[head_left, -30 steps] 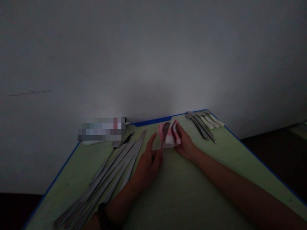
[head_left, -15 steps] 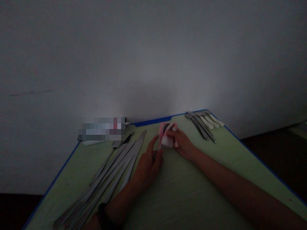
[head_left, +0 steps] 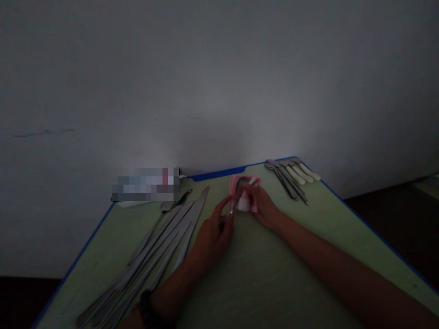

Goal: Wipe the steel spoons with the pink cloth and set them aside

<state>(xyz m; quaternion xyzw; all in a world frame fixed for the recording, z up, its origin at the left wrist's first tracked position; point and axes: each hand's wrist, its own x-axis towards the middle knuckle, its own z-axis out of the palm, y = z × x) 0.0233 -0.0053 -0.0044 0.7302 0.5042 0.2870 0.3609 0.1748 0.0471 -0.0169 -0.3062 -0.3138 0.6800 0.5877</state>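
Note:
My left hand [head_left: 214, 233] is closed on the handle of a metal spoon [head_left: 233, 206]. The bowl end of the spoon lies against a pink and white cloth [head_left: 244, 204], partly covered by it. My right hand [head_left: 262, 203] is closed on the cloth, its fingers pressing it by the spoon's head. To the left of my left hand lies a fanned pile of metal table knives [head_left: 171, 233], with a dark-tipped utensil [head_left: 187, 196] at its far end. Beyond my right hand rest several metal utensils [head_left: 286, 183] and white-handled ones [head_left: 295, 173].
A green table [head_left: 274, 283] with a blue edge [head_left: 219, 173] stands against a grey wall [head_left: 219, 82]. At the far left sits a blurred-out packet or box [head_left: 146, 185] on the tabletop. Light is dim.
The cloth has opened out a little to the right, and more of the spoon's neck and head shows. Both hands stay in nearly the same place.

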